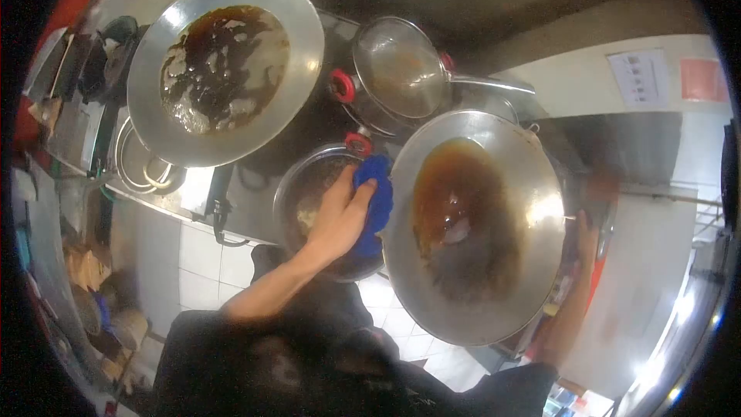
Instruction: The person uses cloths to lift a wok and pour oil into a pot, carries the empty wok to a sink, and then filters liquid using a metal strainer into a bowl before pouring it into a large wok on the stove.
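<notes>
A wide metal wok point(543, 262) with dark brown liquid point(467, 224) in it is tipped, its inside turned up at me. My left hand point(340, 220) is closed around a bunched blue cloth point(376, 205), which presses against the wok's left edge; any handle beneath the cloth is hidden. At the wok's right rim, my right hand point(588, 239) looks closed on its side, though its fingers are blurred and partly covered. Below my left hand sits a deep metal pot point(282, 208) with a red-trimmed handle point(358, 143) and some contents that I cannot make out.
A second wok point(147, 96) holding dark, glossy liquid stands at upper left. Behind, a metal strainer point(401, 66) lies over a pot with a red handle point(342, 86). Metal rings or lids point(127, 154) lie at left. White floor tiles point(202, 251) show below the counter.
</notes>
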The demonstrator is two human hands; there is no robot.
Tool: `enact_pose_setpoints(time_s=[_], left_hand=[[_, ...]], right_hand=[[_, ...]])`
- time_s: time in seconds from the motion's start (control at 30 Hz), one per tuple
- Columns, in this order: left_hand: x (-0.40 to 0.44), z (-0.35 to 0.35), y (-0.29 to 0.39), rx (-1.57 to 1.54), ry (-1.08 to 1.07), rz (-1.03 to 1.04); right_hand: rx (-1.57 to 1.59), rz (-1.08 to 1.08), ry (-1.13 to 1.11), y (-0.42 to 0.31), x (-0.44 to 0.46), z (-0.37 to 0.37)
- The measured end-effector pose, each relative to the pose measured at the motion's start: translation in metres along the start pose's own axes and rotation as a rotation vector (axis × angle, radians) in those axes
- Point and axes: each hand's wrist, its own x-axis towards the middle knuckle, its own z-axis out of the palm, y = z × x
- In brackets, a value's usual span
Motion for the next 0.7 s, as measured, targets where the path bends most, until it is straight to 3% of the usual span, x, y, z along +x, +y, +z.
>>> enact_pose_setpoints(time_s=[0.1, 0.13, 0.2, 0.3, 0.43, 0.53, 0.7], left_hand=[[0.014, 0.010, -0.016, -0.028, 0.024, 0.029], [0.017, 0.015, -0.020, -0.033, 0.029, 0.048], [0.022, 0.024, -0.023, -0.041, 0.069, 0.046], [0.039, 0.035, -0.046, -0.064, 0.084, 0.017], [0.049, 0.050, -0.045, -0.153, 0.125, -0.066], [0.068, 0.064, -0.079, -0.086, 0.251, -0.015], [0.079, 0.074, -0.076, -0.148, 0.258, -0.035]], right_hand=[[-0.106, 0.072, -0.194, 0.014, 0.059, 0.009], [-0.111, 0.040, -0.198, 0.015, 0.075, 0.012], [-0.152, -0.212, 0.024, 0.003, 0.091, 0.032], [-0.109, -0.166, -0.120, -0.018, 0.120, 0.032], [-0.178, -0.235, -0.084, -0.037, 0.166, 0.046], [-0.184, -0.240, -0.080, -0.054, 0.202, 0.051], [-0.235, -0.338, -0.202, -0.098, 0.262, 0.053]])
